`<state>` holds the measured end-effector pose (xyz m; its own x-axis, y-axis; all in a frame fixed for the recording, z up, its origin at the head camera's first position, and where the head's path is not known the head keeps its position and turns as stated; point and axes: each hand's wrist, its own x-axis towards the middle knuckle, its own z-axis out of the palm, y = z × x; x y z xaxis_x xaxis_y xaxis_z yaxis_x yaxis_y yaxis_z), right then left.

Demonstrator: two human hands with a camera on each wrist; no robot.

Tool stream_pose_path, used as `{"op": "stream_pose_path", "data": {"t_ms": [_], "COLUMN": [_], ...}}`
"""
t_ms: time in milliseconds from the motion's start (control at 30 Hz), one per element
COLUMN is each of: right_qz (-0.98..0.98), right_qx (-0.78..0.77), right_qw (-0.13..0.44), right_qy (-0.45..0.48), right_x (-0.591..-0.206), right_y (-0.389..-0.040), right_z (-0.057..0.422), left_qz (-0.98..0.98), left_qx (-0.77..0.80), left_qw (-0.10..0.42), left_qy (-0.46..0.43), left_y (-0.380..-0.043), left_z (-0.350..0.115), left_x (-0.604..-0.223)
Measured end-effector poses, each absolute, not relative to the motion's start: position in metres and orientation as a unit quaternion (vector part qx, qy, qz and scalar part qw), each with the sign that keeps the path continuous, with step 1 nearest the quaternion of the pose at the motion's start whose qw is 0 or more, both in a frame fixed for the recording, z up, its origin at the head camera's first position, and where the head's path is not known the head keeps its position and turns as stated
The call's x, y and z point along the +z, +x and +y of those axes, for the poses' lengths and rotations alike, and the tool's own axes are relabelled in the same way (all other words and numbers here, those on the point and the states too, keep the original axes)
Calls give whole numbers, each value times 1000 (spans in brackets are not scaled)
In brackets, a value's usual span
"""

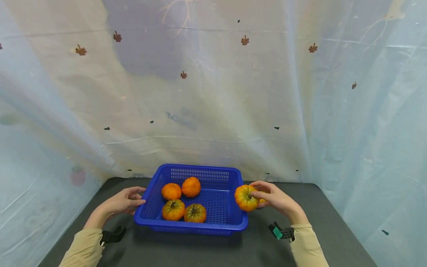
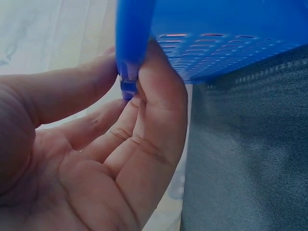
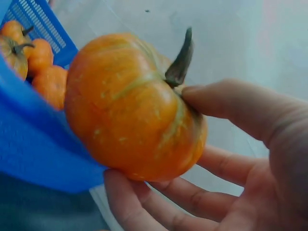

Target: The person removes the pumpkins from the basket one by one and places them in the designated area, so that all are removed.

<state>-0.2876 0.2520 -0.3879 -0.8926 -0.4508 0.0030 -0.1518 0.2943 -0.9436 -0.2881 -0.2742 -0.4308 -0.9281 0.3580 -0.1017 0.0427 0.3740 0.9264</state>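
A blue plastic basket with slotted walls stands on the dark table, and several small orange pumpkins lie in its left half. My left hand is at the basket's left side. Its thumb and fingers pinch the rim in the left wrist view. Just beyond the basket's right rim, my right hand holds another small pumpkin above the table. The thumb rests beside its dark stem, while the fingers support it from below. Green-yellow streaks mark its ribbed orange skin.
The dark grey table ends at the back against a pale hanging sheet with leaf prints. Similar sheets close off both sides. Each wrist bears a black strap.
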Motion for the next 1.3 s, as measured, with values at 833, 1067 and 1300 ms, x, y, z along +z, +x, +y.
{"op": "stream_pose_path", "data": {"t_ms": [833,1067,1300], "right_qz": [797,788,780], "right_qx": [-602,-610,-618], "right_qw": [34,29,35], "right_qy": [39,72,93], "right_x": [-451,-469,-474], "right_y": [-285,-289,-295], "right_z": [336,349,355], "left_qz": [811,818,808], "left_qx": [553,547,558], "left_qw": [158,144,160], "left_qy": [103,106,103], "left_y": [-288,-289,-289], "left_z": [-274,-272,-274], "left_x": [-431,-431,-430]}}
